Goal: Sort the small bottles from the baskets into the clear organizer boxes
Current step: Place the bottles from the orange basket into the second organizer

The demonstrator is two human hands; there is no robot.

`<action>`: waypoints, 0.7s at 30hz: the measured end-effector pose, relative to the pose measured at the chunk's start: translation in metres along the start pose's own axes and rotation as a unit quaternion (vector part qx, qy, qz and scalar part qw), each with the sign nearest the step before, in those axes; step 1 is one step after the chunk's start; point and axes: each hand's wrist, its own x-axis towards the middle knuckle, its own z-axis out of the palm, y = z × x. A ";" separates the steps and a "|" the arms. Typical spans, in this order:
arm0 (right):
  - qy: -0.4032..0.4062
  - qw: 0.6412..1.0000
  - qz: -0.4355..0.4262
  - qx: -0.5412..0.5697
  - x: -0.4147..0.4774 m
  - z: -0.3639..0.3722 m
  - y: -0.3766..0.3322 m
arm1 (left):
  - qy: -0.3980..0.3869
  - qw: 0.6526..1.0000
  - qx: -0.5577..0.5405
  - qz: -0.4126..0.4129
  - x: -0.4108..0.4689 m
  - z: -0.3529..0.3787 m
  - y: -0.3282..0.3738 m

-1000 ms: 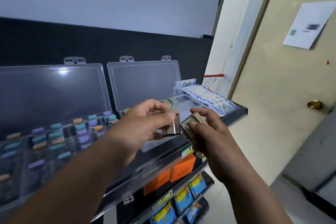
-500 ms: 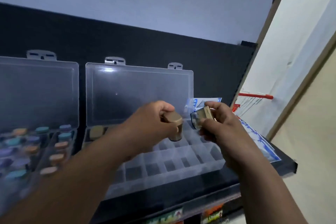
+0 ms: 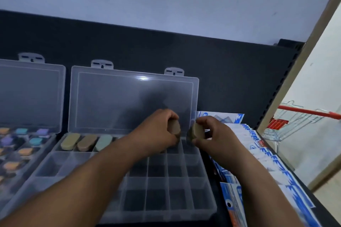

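My left hand (image 3: 158, 129) grips a small bottle with a brown cap (image 3: 174, 128) over the back row of the clear organizer box (image 3: 166, 206), which stands with its lid (image 3: 129, 97) up. My right hand (image 3: 212, 132) grips a second small bottle with an olive cap (image 3: 195, 133) just right of the first, above the box's back right corner. Three capped bottles (image 3: 86, 142) sit in the back left compartments. The other compartments that I can see hold nothing.
A second clear organizer (image 3: 20, 145) at the left holds several bottles with purple, teal and orange caps. Blue and white packets (image 3: 262, 164) lie on the black shelf to the right. A wire basket with a red handle (image 3: 306, 112) stands beyond the shelf end.
Both hands have moved forward and down with their bottles, from in front of the shelf to the organizer's back row. My view has swung left, onto the box.
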 end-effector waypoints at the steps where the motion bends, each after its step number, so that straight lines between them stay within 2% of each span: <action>1: -0.013 1.000 -0.011 -0.010 0.002 0.000 0.002 | 0.001 1.000 0.015 0.002 0.003 0.003 0.000; 5: -0.064 0.997 -0.019 -0.033 0.006 0.003 0.009 | -0.030 0.997 0.067 -0.017 0.010 0.014 -0.002; 11: -0.091 0.995 0.002 -0.046 0.009 0.010 0.013 | -0.064 0.988 0.131 -0.047 0.016 0.024 -0.009; 21: -0.101 0.993 0.013 -0.051 0.003 0.013 0.010 | -0.052 0.990 0.126 -0.031 0.007 0.024 -0.012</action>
